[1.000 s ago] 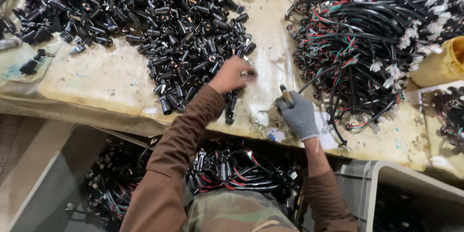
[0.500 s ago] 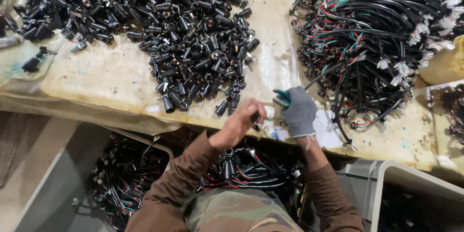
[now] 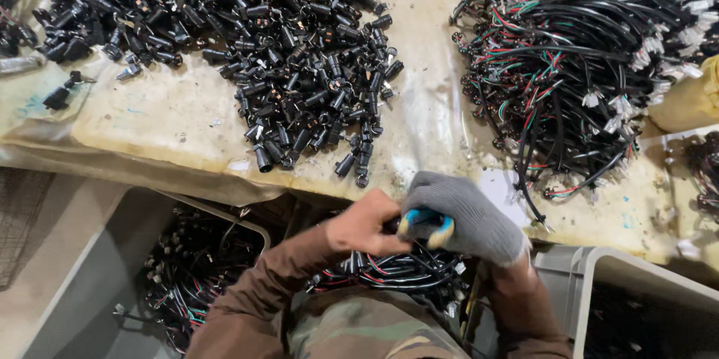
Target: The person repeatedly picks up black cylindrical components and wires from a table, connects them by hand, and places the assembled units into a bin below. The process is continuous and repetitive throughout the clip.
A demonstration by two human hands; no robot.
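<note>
A blue-and-yellow handled tool (image 3: 424,224) sits between the two hands, just off the near edge of the bench (image 3: 172,123), above the person's lap. The right hand (image 3: 464,217), in a grey knit glove, is clenched around the tool's handles. The bare left hand (image 3: 362,224) is closed against the tool's front end, its fingers pinching something too small and hidden to make out.

Directly under the hands lies one bundle of black cables (image 3: 397,273) with red and green wires, resting in the lap.

On the bench, covered by one sheet of yellowed plastic, there are two big heaps. The heap of black connectors (image 3: 284,52) spreads from the far left corner toward the middle of the near edge; the pieces are far too many to count. The heap of wire harnesses (image 3: 584,59), black with red, green and white ends, fills the far right corner, also uncountable.

Below the near edge stand two grey bins: the left bin (image 3: 255,228) holds more black wiring, the right bin (image 3: 636,269) shows little of its contents.
</note>
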